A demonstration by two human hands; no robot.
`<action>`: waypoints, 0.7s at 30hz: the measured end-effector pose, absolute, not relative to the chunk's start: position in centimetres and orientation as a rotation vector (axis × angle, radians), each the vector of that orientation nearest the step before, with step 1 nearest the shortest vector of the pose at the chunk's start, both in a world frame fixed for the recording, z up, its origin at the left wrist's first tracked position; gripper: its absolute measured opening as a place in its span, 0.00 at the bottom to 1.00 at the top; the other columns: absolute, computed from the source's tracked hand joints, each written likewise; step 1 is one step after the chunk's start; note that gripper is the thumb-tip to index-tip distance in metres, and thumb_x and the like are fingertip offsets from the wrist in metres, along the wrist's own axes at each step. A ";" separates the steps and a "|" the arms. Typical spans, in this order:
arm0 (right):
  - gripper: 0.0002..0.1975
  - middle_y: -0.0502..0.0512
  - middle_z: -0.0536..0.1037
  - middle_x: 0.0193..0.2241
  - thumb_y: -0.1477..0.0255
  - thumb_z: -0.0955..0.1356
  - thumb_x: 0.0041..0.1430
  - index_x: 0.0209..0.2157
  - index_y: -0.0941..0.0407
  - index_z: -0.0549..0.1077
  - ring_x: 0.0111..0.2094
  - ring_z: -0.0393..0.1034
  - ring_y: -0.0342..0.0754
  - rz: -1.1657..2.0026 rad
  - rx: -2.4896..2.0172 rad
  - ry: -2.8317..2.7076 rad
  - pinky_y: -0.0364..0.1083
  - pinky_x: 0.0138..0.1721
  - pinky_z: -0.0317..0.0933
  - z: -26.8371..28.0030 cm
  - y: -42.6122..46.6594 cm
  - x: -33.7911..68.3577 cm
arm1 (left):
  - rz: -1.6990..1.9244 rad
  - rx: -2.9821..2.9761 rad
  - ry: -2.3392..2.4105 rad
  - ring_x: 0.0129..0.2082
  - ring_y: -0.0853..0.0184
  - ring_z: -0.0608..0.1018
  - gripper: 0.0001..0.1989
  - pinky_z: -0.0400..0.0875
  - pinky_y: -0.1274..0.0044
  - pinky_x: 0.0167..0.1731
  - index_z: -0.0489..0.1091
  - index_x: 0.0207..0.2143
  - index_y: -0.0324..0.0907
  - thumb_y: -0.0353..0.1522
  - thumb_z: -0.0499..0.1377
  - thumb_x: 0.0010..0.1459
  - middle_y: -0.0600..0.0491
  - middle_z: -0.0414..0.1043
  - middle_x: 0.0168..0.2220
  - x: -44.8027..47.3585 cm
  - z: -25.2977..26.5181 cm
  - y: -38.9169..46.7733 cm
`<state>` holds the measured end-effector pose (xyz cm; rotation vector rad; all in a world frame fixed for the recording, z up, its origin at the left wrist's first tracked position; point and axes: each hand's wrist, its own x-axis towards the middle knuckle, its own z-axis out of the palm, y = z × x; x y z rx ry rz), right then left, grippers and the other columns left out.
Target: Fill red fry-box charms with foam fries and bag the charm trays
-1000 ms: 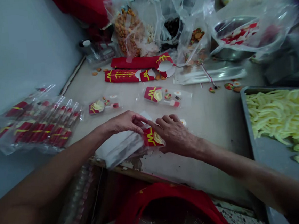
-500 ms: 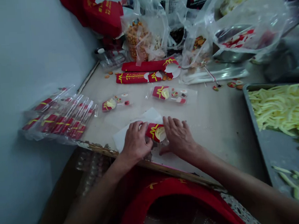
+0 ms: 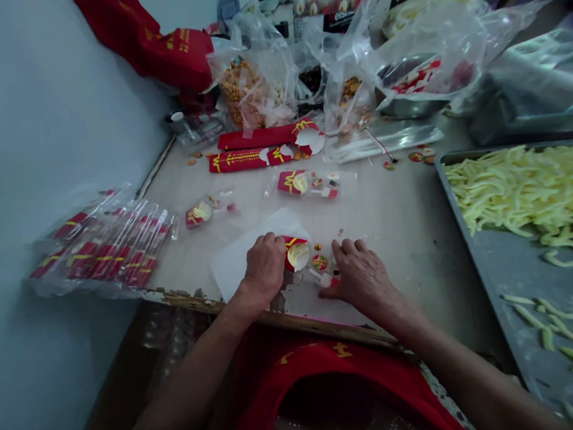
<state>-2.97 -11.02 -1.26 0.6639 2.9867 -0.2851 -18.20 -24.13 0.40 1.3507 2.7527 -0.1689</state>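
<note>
A clear plastic packet (image 3: 305,265) lies on white paper (image 3: 235,263) near the table's front edge. Inside it show a small red carton (image 3: 296,253) with a yellow mark and pale strips, a round pizza-like piece (image 3: 319,261) and a red-and-white piece (image 3: 328,280). My left hand (image 3: 265,264) is closed on the packet's left end, hiding part of the carton. At the right end, my right hand (image 3: 364,272) grips the packet between curled fingers and thumb. Two similar filled packets, one left (image 3: 199,214) and one right (image 3: 292,182), lie farther back.
Bagged red packets (image 3: 101,248) are piled at the left edge. Stacked red cartons (image 3: 246,158) lie farther back, before plastic bags of small pieces (image 3: 245,88). On the right is a metal tray (image 3: 483,285) with many pale yellow strips (image 3: 529,187).
My right hand has slid right, away from my left, uncovering the small pieces in the packet. My left hand stays at the carton end. The whole view has shifted somewhat.
</note>
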 end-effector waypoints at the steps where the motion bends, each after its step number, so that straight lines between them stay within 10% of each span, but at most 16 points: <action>1: 0.43 0.70 0.76 0.47 0.54 0.80 0.39 0.53 0.64 0.72 0.47 0.68 0.65 -0.302 0.669 3.001 0.56 0.43 0.64 -1.3 -11.1 -2.9 | -0.208 1.333 2.768 0.45 0.55 0.78 0.13 0.73 0.69 0.41 0.74 0.45 0.38 0.22 0.53 0.63 0.45 0.75 0.44 -18.2 0.5 -23.9; 11: 0.40 0.68 0.75 0.47 0.57 0.78 0.41 0.53 0.64 0.71 0.45 0.67 0.62 -0.448 0.739 3.037 0.54 0.42 0.62 -2.0 -12.0 -2.4 | 0.027 1.376 2.900 0.42 0.57 0.78 0.05 0.72 0.70 0.41 0.74 0.40 0.39 0.27 0.58 0.63 0.46 0.76 0.40 -18.9 0.7 -22.6; 21: 0.43 0.68 0.75 0.48 0.59 0.78 0.44 0.57 0.66 0.68 0.47 0.67 0.63 -0.328 0.767 2.995 0.55 0.43 0.62 -2.0 -11.9 -2.7 | 0.225 1.359 2.762 0.51 0.57 0.73 0.20 0.69 0.68 0.55 0.69 0.51 0.39 0.25 0.60 0.54 0.45 0.72 0.48 -19.1 -1.5 -25.3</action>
